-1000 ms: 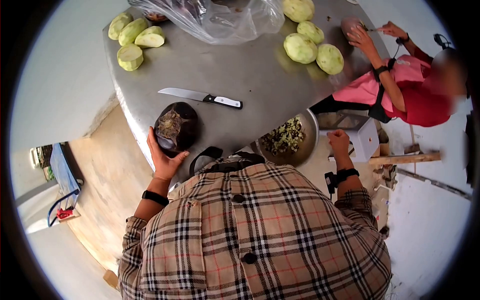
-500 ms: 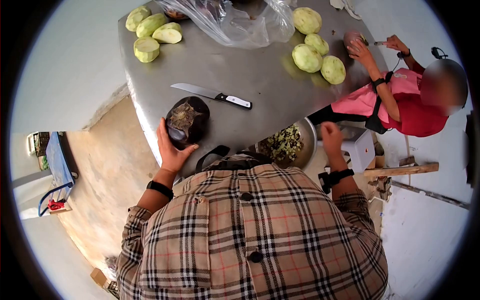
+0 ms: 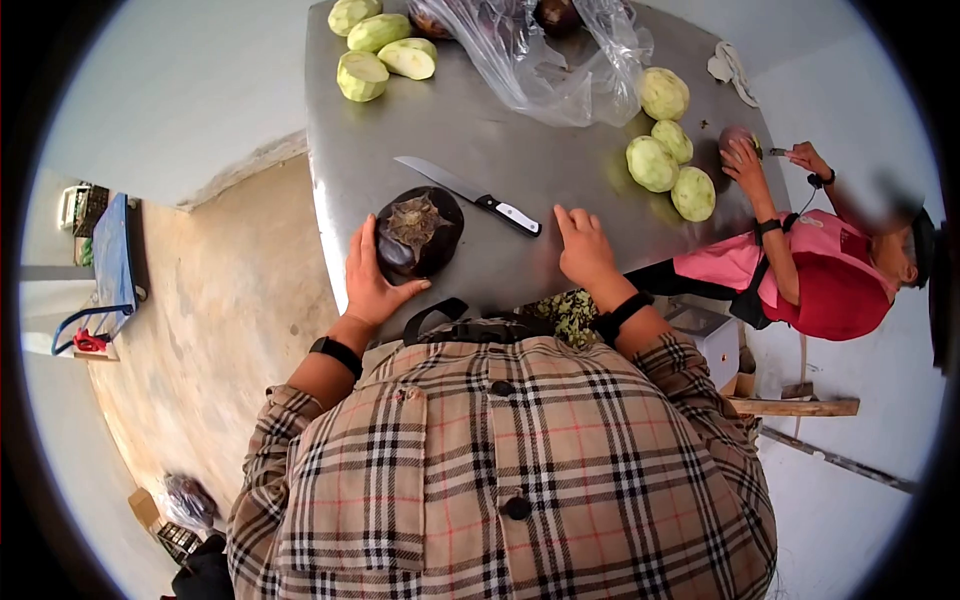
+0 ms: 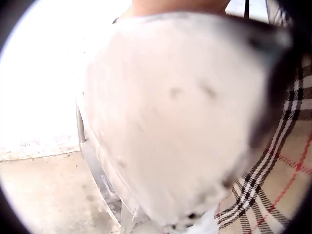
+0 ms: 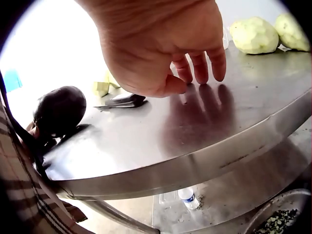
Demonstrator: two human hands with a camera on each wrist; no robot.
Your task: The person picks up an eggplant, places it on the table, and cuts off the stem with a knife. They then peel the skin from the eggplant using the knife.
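Observation:
A dark eggplant rests on the metal table, its brown stem end facing up. My left hand lies along its near left side, fingers and thumb spread against it. The knife lies just beyond the eggplant, black and white handle toward the right. My right hand is over the table right of the handle, holding nothing, fingers extended. In the right wrist view, that hand hovers low above the metal with the fingers pointing down; the eggplant is at left. The left wrist view shows mostly a blurred pale surface.
Peeled pale-green eggplants lie at the far left and right of the table. A clear plastic bag is at the back. Another person works at the right edge. A bowl of scraps stands below the table.
My right hand has moved from beside the table, near the bowl, to over the tabletop by the knife handle, its fingers extending. My left hand stays at the eggplant. The head view has shifted.

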